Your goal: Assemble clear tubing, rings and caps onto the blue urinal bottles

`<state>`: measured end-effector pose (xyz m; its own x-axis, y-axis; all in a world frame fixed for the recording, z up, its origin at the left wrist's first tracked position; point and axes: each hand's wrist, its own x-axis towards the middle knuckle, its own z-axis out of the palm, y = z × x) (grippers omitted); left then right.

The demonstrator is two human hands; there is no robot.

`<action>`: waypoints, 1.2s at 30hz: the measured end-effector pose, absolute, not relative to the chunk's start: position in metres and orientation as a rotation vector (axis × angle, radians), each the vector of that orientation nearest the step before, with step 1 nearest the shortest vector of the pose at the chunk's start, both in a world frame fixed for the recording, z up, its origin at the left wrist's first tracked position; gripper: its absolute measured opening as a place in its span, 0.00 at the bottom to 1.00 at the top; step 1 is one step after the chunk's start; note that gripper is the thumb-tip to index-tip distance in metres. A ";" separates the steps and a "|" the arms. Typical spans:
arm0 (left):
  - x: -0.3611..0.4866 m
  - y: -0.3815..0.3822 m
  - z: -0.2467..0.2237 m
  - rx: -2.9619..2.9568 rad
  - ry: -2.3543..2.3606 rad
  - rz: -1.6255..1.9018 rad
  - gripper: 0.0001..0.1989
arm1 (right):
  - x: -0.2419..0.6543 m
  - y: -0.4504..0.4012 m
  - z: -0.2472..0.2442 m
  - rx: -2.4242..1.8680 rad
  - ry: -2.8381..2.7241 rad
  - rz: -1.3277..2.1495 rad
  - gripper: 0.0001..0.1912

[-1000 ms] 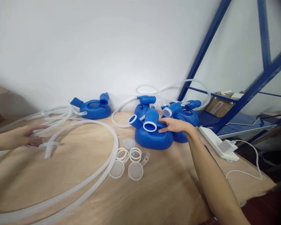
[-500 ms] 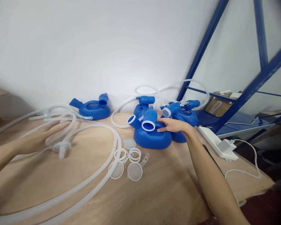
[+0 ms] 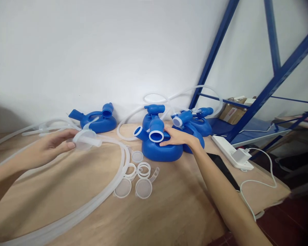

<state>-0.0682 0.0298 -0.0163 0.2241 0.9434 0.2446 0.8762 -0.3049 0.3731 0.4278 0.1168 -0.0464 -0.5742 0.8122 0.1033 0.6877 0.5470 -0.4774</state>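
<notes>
Pinching a translucent funnel-shaped fitting [image 3: 86, 139] between thumb and curled fingertips, the left hand [image 3: 50, 148] holds it just above the wooden table [image 3: 169, 205], where the fitting joins the white hose [image 3: 102, 201] (the join itself is blurred). The right hand [image 3: 177, 138] lies flat and loosely spread on the nearest blue container [image 3: 159, 150], fingers touching its top beside the white-rimmed spout, not clenched around anything.
</notes>
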 end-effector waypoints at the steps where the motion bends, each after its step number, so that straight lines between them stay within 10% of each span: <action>1: -0.058 0.031 -0.011 2.334 1.716 0.695 0.47 | 0.428 0.118 -0.049 -1.254 -2.474 0.532 0.41; 12: 0.084 0.094 -0.004 2.757 1.691 0.353 0.38 | 0.420 0.111 -0.060 -1.134 -2.274 0.513 0.41; 36: 0.122 0.098 -0.068 2.968 1.447 0.592 0.35 | 0.412 0.109 -0.062 -0.998 -2.262 0.559 0.28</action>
